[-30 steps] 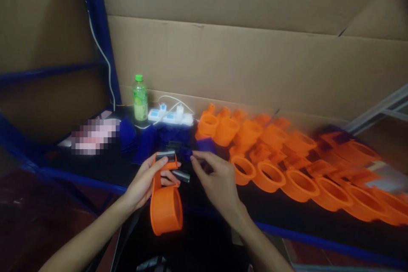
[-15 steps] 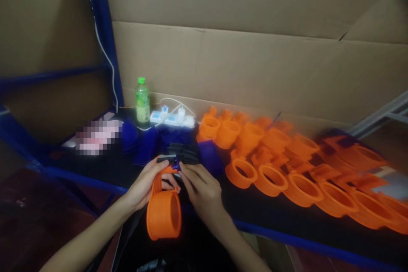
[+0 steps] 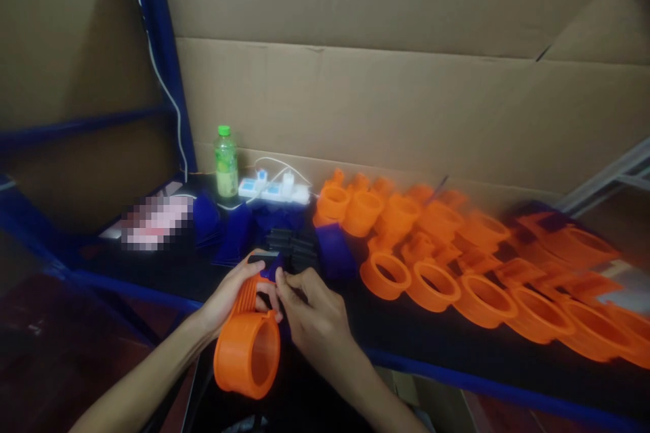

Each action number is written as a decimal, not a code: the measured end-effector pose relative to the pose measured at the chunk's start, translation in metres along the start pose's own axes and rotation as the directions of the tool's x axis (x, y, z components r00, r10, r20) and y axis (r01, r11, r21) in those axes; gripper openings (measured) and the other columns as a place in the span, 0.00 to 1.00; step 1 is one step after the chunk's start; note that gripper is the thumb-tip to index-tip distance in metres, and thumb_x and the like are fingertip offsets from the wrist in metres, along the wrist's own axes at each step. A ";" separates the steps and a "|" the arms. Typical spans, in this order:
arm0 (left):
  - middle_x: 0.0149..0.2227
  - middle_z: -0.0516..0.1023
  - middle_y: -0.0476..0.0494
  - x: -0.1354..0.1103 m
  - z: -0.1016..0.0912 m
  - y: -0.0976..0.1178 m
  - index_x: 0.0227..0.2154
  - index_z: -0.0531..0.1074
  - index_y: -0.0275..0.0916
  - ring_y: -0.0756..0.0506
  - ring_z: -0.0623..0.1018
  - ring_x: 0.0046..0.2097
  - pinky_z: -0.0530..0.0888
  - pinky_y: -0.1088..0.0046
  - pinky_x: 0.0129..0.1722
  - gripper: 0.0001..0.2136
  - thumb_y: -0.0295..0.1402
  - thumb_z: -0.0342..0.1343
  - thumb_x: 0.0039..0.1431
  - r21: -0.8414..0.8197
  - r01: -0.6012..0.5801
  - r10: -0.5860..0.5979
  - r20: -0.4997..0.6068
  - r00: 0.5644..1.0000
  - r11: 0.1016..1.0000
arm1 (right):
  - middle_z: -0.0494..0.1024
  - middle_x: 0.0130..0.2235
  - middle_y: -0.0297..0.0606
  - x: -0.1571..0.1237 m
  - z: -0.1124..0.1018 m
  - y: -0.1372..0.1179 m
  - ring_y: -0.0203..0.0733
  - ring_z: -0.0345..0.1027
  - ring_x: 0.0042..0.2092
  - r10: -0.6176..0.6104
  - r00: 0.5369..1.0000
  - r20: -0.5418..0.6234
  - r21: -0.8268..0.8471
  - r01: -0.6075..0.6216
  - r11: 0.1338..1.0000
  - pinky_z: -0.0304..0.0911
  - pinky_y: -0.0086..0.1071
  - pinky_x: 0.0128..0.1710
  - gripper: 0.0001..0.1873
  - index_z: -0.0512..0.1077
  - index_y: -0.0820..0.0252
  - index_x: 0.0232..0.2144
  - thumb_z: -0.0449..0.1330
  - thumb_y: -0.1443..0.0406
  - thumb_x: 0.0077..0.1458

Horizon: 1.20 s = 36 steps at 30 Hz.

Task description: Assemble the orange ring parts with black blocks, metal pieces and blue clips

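My left hand (image 3: 228,298) is wrapped round the ribbed handle of an orange plastic part with a wide ring (image 3: 234,355), which hangs below the hand. Under my left thumb, at the handle's upper end, lies a dark flat piece (image 3: 261,260). Thumb and fingers of my right hand (image 3: 319,311) pinch a small dark blue piece (image 3: 273,266) against that same end. How the blue piece sits on the handle is partly hidden by the fingers. Just behind the hands are stacked black pieces (image 3: 294,243) and a blue flat sheet (image 3: 335,250).
Rows of similar orange ringed parts (image 3: 434,286) stand along the right of the black table. At the back are a green-capped bottle (image 3: 226,166) and a white power strip (image 3: 274,189) with cables. Stacked blue sheets (image 3: 233,233) lie at left-centre. A blue post (image 3: 162,47) rises at left.
The orange part has swung slightly left and down, its ring opening turning more toward me. My right hand has shifted a little left, and more of the blue piece shows.
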<state>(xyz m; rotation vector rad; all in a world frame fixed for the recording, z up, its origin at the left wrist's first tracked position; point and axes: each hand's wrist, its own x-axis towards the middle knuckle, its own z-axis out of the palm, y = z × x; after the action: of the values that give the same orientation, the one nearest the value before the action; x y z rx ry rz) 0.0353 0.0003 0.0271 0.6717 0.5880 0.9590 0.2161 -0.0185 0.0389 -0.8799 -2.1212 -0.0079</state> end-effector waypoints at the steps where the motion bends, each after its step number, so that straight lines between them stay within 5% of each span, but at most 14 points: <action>1: 0.26 0.81 0.40 0.000 0.000 0.000 0.43 0.69 0.37 0.41 0.82 0.26 0.75 0.70 0.25 0.13 0.40 0.56 0.63 -0.033 0.017 -0.017 0.008 1.000 0.999 | 0.76 0.38 0.41 0.000 -0.001 0.000 0.36 0.73 0.37 -0.005 1.000 0.003 0.006 0.005 1.000 0.72 0.25 0.32 0.22 0.69 0.58 0.60 0.53 0.70 0.65; 8: 0.30 0.82 0.36 0.003 -0.004 -0.001 0.34 0.78 0.28 0.44 0.80 0.29 0.74 0.71 0.33 0.17 0.41 0.55 0.62 -0.189 0.117 -0.098 0.108 0.989 0.975 | 0.72 0.56 0.43 0.006 -0.012 0.009 0.40 0.72 0.48 0.047 0.995 -0.088 0.072 -0.041 0.997 0.74 0.34 0.46 0.22 0.71 0.49 0.58 0.60 0.67 0.62; 14: 0.33 0.82 0.39 -0.003 0.004 0.000 0.46 0.76 0.33 0.42 0.81 0.34 0.76 0.66 0.39 0.13 0.35 0.57 0.62 -0.137 -0.010 0.027 0.122 0.992 0.990 | 0.81 0.44 0.39 0.007 -0.010 0.005 0.39 0.76 0.43 0.099 0.983 -0.153 0.215 -0.064 0.975 0.75 0.31 0.39 0.25 0.70 0.54 0.59 0.64 0.68 0.59; 20: 0.48 0.77 0.41 0.001 0.007 -0.002 0.49 0.73 0.41 0.45 0.79 0.43 0.77 0.71 0.40 0.13 0.36 0.59 0.63 0.053 -0.270 0.269 0.020 0.963 0.961 | 0.81 0.47 0.42 0.005 -0.023 -0.007 0.43 0.75 0.46 -0.060 0.976 -0.207 -0.090 0.042 0.995 0.74 0.37 0.45 0.24 0.72 0.59 0.56 0.63 0.74 0.58; 24: 0.50 0.76 0.38 -0.001 0.001 -0.005 0.50 0.73 0.39 0.46 0.79 0.38 0.77 0.74 0.32 0.17 0.40 0.61 0.61 0.248 -0.254 0.243 0.071 0.967 0.935 | 0.80 0.49 0.42 0.005 -0.026 -0.017 0.43 0.74 0.45 -0.099 0.987 -0.127 -0.104 0.086 0.991 0.73 0.36 0.43 0.20 0.74 0.60 0.53 0.63 0.73 0.58; 28: 0.46 0.79 0.37 -0.003 0.000 -0.004 0.52 0.71 0.39 0.46 0.81 0.32 0.77 0.73 0.29 0.20 0.41 0.62 0.59 0.196 -0.155 0.148 0.050 0.988 0.968 | 0.81 0.47 0.37 0.009 -0.036 -0.006 0.39 0.74 0.44 -0.050 0.998 -0.040 0.028 0.051 0.998 0.72 0.32 0.44 0.19 0.72 0.56 0.55 0.62 0.66 0.63; 31: 0.41 0.81 0.37 -0.003 0.002 -0.002 0.56 0.68 0.40 0.44 0.82 0.28 0.78 0.68 0.28 0.23 0.43 0.61 0.61 0.081 -0.078 0.075 0.042 0.996 0.994 | 0.80 0.46 0.40 0.014 -0.050 0.021 0.42 0.73 0.45 0.175 0.977 -0.120 -0.224 -0.199 0.954 0.70 0.34 0.39 0.18 0.71 0.55 0.57 0.57 0.61 0.66; 33: 0.36 0.82 0.38 -0.003 0.004 -0.002 0.56 0.68 0.39 0.41 0.82 0.28 0.78 0.66 0.29 0.23 0.45 0.59 0.61 0.042 -0.043 0.041 0.040 0.998 0.998 | 0.79 0.47 0.44 0.015 -0.057 0.041 0.48 0.72 0.46 0.292 0.941 -0.174 -0.464 -0.339 0.819 0.68 0.36 0.36 0.20 0.71 0.57 0.58 0.55 0.59 0.66; 36: 0.29 0.82 0.38 -0.004 0.005 -0.002 0.54 0.71 0.34 0.39 0.82 0.28 0.77 0.65 0.29 0.28 0.53 0.55 0.61 0.010 0.075 -0.075 0.051 0.996 0.997 | 0.78 0.45 0.45 0.015 -0.060 0.060 0.49 0.70 0.45 0.374 0.916 -0.145 -0.655 -0.373 0.658 0.63 0.34 0.31 0.22 0.70 0.57 0.59 0.55 0.59 0.66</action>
<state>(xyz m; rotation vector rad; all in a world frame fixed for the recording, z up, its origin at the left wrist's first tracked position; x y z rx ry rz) 0.0383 -0.0055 0.0296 0.6748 0.5679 0.8676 0.2867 0.0180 0.0723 -1.7397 -1.8936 -0.6028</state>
